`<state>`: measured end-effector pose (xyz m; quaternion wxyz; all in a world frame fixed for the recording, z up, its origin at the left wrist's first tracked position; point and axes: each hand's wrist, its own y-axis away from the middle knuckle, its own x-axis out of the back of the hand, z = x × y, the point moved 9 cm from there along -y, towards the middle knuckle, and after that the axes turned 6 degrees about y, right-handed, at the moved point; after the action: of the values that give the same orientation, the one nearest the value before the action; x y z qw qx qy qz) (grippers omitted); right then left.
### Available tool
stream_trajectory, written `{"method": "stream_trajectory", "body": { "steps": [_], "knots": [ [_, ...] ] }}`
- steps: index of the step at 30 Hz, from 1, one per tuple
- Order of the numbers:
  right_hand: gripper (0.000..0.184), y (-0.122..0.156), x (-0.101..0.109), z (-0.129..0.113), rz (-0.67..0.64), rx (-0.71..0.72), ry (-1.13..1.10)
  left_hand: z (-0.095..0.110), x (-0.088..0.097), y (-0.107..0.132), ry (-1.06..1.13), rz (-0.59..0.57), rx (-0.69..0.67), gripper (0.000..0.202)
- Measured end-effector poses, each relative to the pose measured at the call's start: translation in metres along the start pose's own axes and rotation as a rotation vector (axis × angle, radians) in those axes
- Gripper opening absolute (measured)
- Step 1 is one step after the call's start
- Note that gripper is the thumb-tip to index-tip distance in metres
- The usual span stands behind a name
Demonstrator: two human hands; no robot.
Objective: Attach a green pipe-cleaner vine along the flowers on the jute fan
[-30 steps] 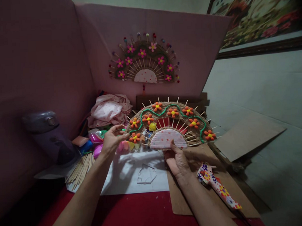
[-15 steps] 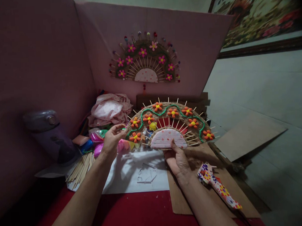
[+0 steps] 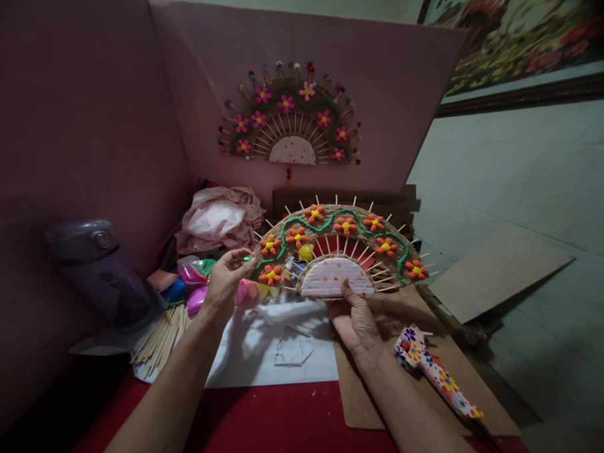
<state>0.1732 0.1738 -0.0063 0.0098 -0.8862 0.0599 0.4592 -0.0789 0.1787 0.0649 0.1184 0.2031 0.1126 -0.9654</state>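
A half-round decorative fan [image 3: 302, 221] stands upright in front of me, wrapped in twine, with orange clay flowers, a wavy green cord and thin wooden sticks along its rim. My right hand [image 3: 355, 321] grips it from below, thumb on the dotted pink-white half-circle [image 3: 329, 279] at its base. At the fan's left edge, the fingers of my left hand [image 3: 225, 280] pinch the end of a thin wooden stick [image 3: 248, 251]. Whether that stick is fixed to the fan cannot be made out. Part of the left palm is turned away.
On the pink board behind hangs a similar fan [image 3: 285, 106] with pink flowers. A flowered glue gun [image 3: 438, 374] lies on cardboard [image 3: 359, 397] at right. To the left are loose sticks [image 3: 161, 339], bright clay packets [image 3: 198, 299], crumpled cloth [image 3: 221, 220] and a bottle [image 3: 101, 275].
Almost nothing differs. Both hands keep their hold and the fan stays in the same place, with at most a tiny shift.
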Motion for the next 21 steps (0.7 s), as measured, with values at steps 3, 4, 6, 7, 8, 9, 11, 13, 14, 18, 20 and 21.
{"method": "stream_trajectory", "body": {
  "steps": [3,4,6,7,8,9,11,13,14,18,20,21],
  "knots": [
    [0.039,0.0004,0.0006,0.0003,0.005,-0.003,0.007,0.0005,-0.0035,0.0005,0.001,-0.036,0.000,0.051],
    [0.039,0.0004,0.0011,0.0006,0.008,-0.006,0.006,0.0007,-0.0043,0.0004,-0.004,-0.047,-0.004,0.052],
    [0.040,0.0004,0.0019,0.0007,0.013,-0.005,0.000,0.0006,-0.0044,-0.0003,-0.029,-0.058,-0.017,0.053],
    [0.041,0.0003,0.0021,0.0004,0.013,-0.002,-0.003,0.0006,-0.0038,-0.0009,-0.046,-0.057,-0.024,0.053],
    [0.041,0.0002,0.0021,0.0003,0.011,0.000,-0.004,0.0006,-0.0030,-0.0015,-0.062,-0.054,-0.031,0.053],
    [0.041,0.0001,0.0021,0.0002,0.009,0.001,-0.003,0.0006,-0.0022,-0.0021,-0.072,-0.050,-0.037,0.053],
    [0.042,0.0000,0.0018,0.0003,0.006,-0.002,0.000,0.0012,-0.0018,-0.0025,-0.070,-0.048,-0.044,0.051],
    [0.042,0.0003,0.0019,0.0004,0.013,-0.005,0.000,0.0019,-0.0027,-0.0019,-0.055,-0.054,-0.043,0.049],
    [0.042,0.0007,0.0017,0.0002,0.017,-0.005,-0.003,0.0022,-0.0030,-0.0014,-0.048,-0.053,-0.040,0.048],
    [0.044,0.0028,-0.0005,-0.0004,0.027,-0.011,-0.020,0.0018,-0.0032,0.0001,-0.017,-0.040,-0.017,0.050],
    [0.044,0.0037,-0.0018,-0.0010,0.028,-0.011,-0.024,0.0010,-0.0030,-0.0006,-0.010,-0.038,-0.012,0.051],
    [0.044,0.0040,-0.0021,-0.0011,0.029,-0.010,-0.025,0.0007,-0.0023,-0.0012,-0.013,-0.032,-0.014,0.050]
  ]
}}
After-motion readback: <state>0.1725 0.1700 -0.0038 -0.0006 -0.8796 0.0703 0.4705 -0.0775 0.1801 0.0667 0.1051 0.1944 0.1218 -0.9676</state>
